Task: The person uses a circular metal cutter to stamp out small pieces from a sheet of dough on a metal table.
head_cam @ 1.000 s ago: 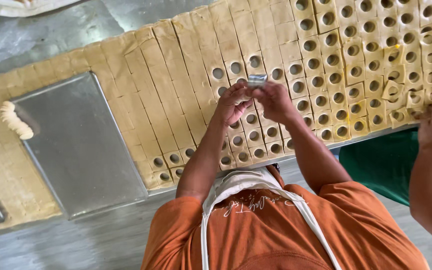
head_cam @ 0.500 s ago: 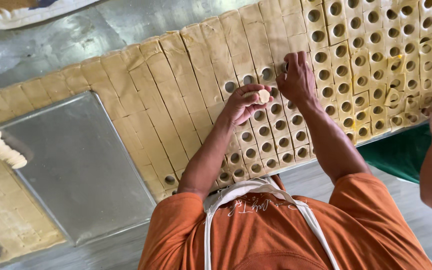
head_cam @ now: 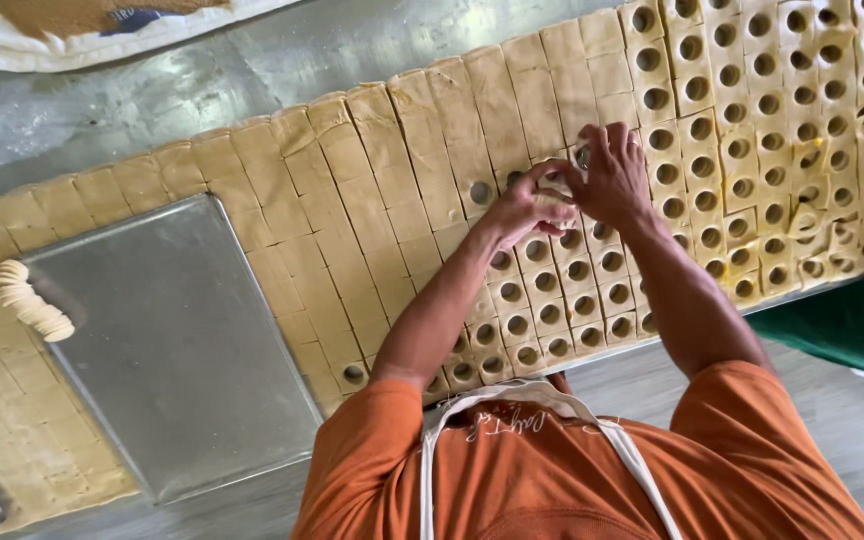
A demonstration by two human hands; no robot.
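Two hands meet over the dough sheet, a wide slab scored into squares, many already punched with a round hole. The left hand has its fingers pinched on a pale dough disc. The right hand curls its fingers against that same spot, and whether it grips anything of its own cannot be told. Half a second ago the hands were apart, the right one pressed flat on the sheet higher up. Now they have closed together just above the boundary between holed and unholed squares, so the disc sits off the sheet, between the fingertips. Further out on the steel counter a bare metal tray lies over the dough. A stack of discs rests at its far corner.
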